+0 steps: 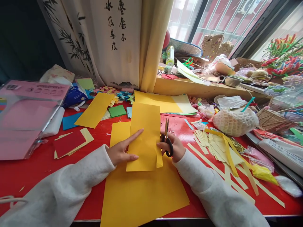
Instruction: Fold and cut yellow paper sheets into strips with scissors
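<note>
A yellow strip of paper (145, 138) lies before me over a larger yellow sheet (142, 195). My left hand (123, 149) holds its left side, with the thumb and forefinger stretched over the top and the other fingers hidden beneath. In my right hand (176, 146) is a pair of scissors (168, 143) with black handles, blades pointing away from me. The fingers of that hand also touch the strip's right edge, where a narrow flap (159, 157) is folded or partly cut near the bottom corner.
Cut pale strips (213, 145) lie at right, beside a netted round object (235, 121) with a straw. Red and cream paper pieces (71, 143), another yellow sheet (94, 110) and a pink packet (26, 119) are at left. Behind stand a curtain (113, 41) and a cluttered sill (184, 83).
</note>
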`<state>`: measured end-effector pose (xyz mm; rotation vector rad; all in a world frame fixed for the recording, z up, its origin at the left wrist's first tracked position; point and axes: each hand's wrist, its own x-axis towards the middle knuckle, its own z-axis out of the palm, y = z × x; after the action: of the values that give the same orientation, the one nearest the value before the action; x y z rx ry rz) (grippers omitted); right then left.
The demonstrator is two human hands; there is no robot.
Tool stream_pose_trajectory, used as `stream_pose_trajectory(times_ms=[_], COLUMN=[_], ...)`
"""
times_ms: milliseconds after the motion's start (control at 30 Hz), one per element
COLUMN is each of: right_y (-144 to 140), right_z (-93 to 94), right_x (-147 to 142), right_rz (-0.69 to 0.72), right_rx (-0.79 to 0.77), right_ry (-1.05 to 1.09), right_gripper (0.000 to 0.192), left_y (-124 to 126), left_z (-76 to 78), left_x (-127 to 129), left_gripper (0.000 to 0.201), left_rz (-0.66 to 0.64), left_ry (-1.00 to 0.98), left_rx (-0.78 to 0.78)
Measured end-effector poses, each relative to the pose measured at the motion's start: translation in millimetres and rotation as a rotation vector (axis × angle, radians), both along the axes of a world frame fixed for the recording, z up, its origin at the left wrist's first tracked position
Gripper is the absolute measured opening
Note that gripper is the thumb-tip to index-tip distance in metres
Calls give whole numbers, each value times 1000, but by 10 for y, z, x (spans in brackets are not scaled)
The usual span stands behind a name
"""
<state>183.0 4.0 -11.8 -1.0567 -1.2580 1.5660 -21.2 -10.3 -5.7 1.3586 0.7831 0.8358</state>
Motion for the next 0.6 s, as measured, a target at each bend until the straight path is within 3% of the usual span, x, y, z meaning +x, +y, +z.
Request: stream_pose_trajectory(times_ms=[167, 233, 433, 600], right_y=[-22, -31, -28, -6], right_z=[22, 34, 1, 77], right_x=[-24, -33, -28, 39], right_rz=[-60, -91, -109, -220], right_rx=[50, 69, 127, 149], right_ry=[25, 33, -16, -170], right_gripper=[47, 47, 52, 46], left_y=[40, 47, 36, 97], left_z=[63, 79, 27, -18], left_x=[13, 18, 10, -31], left_gripper=[103, 102, 46, 32], left_rz=[69, 115, 11, 202], left_ry=[-165, -198, -61, -16], left_rx=[-82, -188, -431, -342])
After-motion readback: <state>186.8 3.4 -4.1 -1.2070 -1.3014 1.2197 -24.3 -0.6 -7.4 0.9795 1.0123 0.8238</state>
